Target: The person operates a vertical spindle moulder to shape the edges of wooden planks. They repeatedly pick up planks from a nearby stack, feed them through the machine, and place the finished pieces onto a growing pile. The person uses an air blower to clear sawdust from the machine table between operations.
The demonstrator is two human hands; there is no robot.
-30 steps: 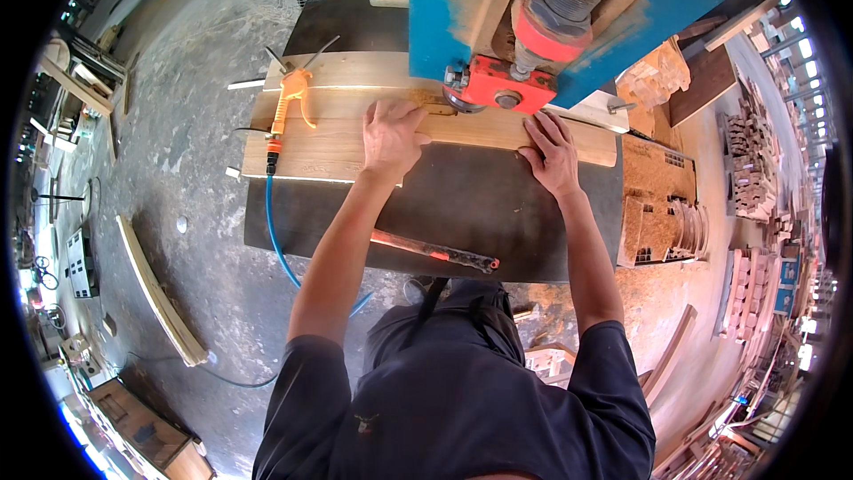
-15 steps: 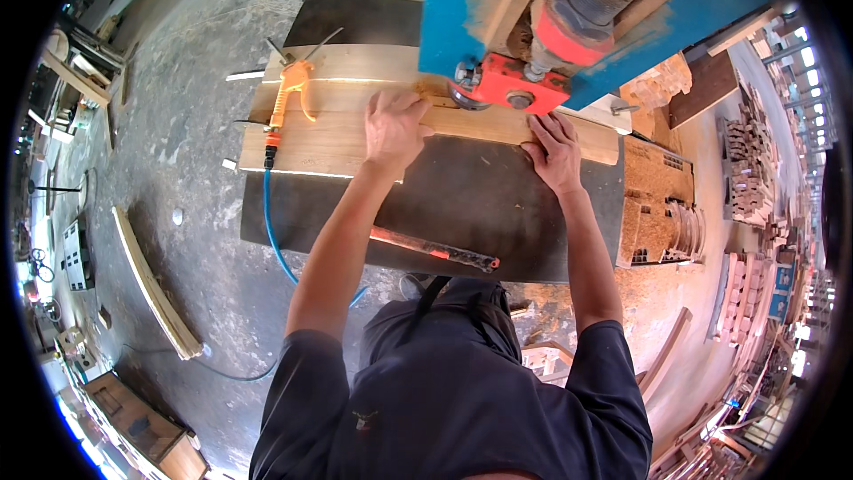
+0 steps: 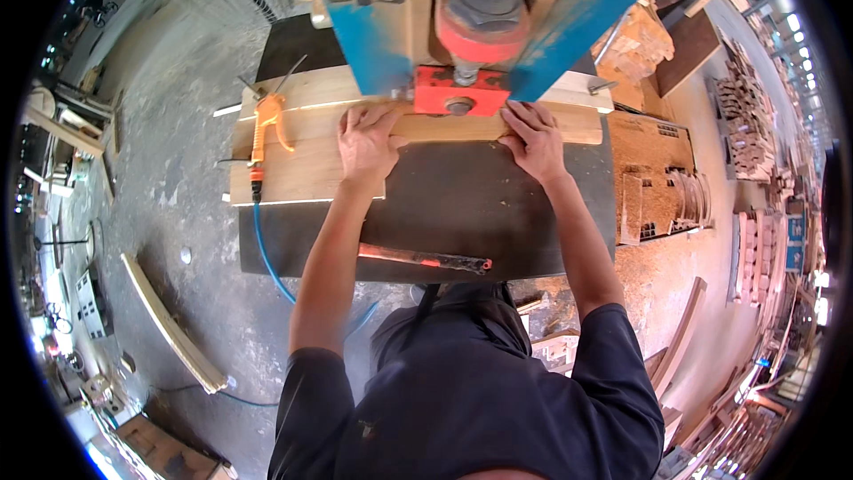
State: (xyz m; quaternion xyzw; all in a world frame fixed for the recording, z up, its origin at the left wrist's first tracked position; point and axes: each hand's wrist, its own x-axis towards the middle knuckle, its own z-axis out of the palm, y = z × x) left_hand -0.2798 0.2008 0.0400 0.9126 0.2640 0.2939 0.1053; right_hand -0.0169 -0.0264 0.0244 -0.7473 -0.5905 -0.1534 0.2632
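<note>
A long pale wood strip (image 3: 577, 129) lies under the red head (image 3: 431, 89) of a blue machine (image 3: 569, 4), along a dark tabletop (image 3: 462, 204). My left hand (image 3: 367, 144) grips it left of the head, fingers bent over the top, thumb toward the near side. On the other side my right hand (image 3: 536, 140) holds the same strip, fingertips close to the red head. A wide board (image 3: 302, 182) rests at the left, with an orange air gun (image 3: 267, 124) on it and a blue hose (image 3: 267, 249) hanging from the gun.
A red and black bar (image 3: 400, 254) lies along the table's near edge. Sawdust-covered boards (image 3: 644, 178) sit at the right, beyond them stacked wood pieces (image 3: 746, 124). A long plank (image 3: 169, 320) lies on the floor at the lower left.
The view has shifted, so the machine head appears farther left and nearer the middle. Both hands stay on the strip, with little visible movement relative to the table.
</note>
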